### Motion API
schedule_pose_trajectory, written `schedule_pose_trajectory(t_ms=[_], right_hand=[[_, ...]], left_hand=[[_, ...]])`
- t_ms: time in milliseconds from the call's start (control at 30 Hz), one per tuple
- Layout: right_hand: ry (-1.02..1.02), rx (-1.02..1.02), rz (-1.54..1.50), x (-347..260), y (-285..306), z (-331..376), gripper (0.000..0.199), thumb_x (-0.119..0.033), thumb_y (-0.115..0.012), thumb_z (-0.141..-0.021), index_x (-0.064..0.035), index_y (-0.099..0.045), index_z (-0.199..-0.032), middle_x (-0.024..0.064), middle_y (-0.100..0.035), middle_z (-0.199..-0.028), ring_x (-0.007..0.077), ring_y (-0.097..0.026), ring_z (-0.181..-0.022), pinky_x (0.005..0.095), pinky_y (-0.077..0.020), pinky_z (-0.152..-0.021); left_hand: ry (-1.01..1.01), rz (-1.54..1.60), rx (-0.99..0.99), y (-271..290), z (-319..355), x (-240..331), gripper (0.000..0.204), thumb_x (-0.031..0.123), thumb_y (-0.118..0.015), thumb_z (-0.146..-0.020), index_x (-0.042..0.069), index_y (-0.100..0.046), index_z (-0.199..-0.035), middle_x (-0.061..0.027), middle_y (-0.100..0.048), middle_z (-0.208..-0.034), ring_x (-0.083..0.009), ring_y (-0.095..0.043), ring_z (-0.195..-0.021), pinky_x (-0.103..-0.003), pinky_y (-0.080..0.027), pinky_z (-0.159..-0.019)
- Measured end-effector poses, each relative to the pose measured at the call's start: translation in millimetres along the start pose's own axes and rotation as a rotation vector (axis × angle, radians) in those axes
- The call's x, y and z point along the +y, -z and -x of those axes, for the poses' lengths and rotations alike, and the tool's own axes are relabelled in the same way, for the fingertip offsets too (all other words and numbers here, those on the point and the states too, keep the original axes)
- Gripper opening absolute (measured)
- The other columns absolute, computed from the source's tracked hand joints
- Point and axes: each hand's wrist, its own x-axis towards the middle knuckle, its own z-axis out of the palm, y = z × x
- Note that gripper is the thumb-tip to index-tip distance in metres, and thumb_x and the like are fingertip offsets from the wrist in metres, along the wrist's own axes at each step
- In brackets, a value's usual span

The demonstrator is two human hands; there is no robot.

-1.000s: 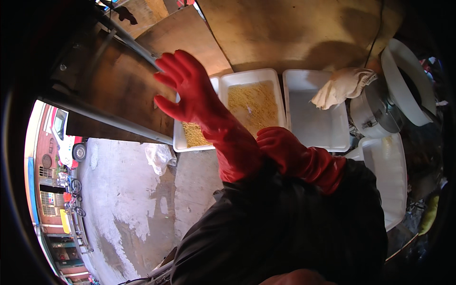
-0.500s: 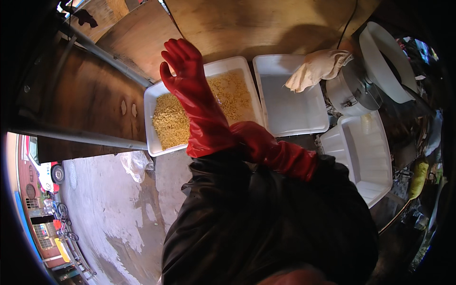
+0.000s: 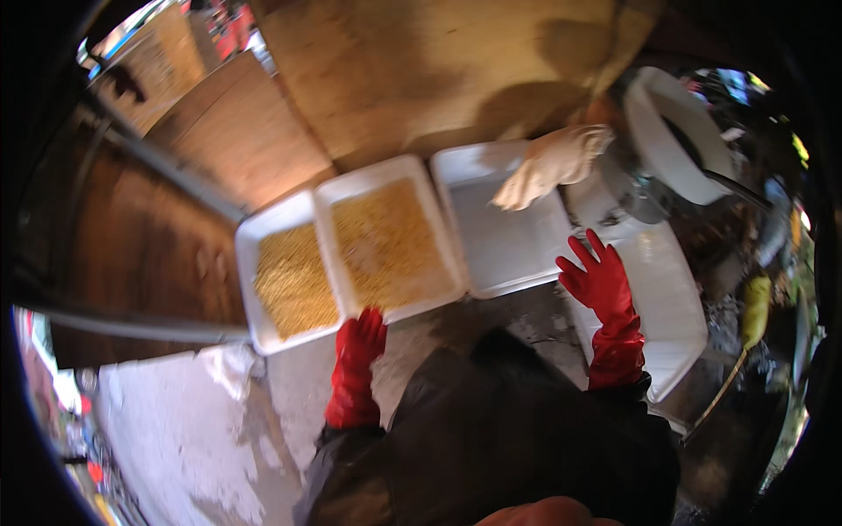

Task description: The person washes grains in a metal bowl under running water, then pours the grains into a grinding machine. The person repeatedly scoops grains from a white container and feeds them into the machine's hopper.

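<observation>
Long red rubber gloves cover both of my hands. My left hand (image 3: 360, 346) is just in front of the near edge of two white trays holding yellow grain-like bits; its fingers point forward, slightly blurred, and hold nothing visible. The left tray (image 3: 246, 254) has a dense golden heap, and the second tray (image 3: 449, 237) a thinner, wet-looking spread. My right hand (image 3: 598, 279) is spread wide over the left part of a white tub (image 3: 667, 302) at the right, with nothing in it. Whether either hand touches a tray cannot be told.
Another white tray (image 3: 509, 250) stands between the grain trays and the tub, with a beige cloth (image 3: 557, 167) draped over its back corner. Behind that is a machine with a white funnel (image 3: 653, 96). Wooden boards (image 3: 386, 70) close off the back, and a metal bar (image 3: 167, 330) runs along the left.
My hands have come apart: the left has dropped from above the trays to their near edge, and the right has left the left forearm and moved right. The view has shifted.
</observation>
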Motion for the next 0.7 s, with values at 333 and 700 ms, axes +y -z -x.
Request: schedule_pose_trajectory(t_ms=[333,700], right_hand=[[1.021,0.81,0.826,-241,256,32,0.053,-0.026,-0.06,-0.095,-0.0147,-0.041,-0.144,0.0061,-0.052,-0.139,0.0244,-0.054,-0.118,0.039,-0.0479,-0.094],[1.219,0.178,0.351,-450,206,-93,0.038,-0.011,-0.058,-0.092,0.0061,-0.054,-0.126,0.0187,-0.061,-0.124,0.0321,-0.061,-0.113,0.0448,-0.0488,-0.1]], left_hand=[[0.533,0.673,-0.113,-100,8,25,0.034,0.018,-0.057,-0.09,0.003,-0.061,-0.12,-0.0097,-0.066,-0.118,-0.0242,-0.063,-0.11,-0.038,-0.052,-0.087],[0.74,1.736,-0.133,-39,-210,79,0.04,0.025,-0.05,-0.097,0.002,-0.051,-0.129,-0.0155,-0.058,-0.127,-0.0277,-0.059,-0.114,-0.039,-0.049,-0.097]])
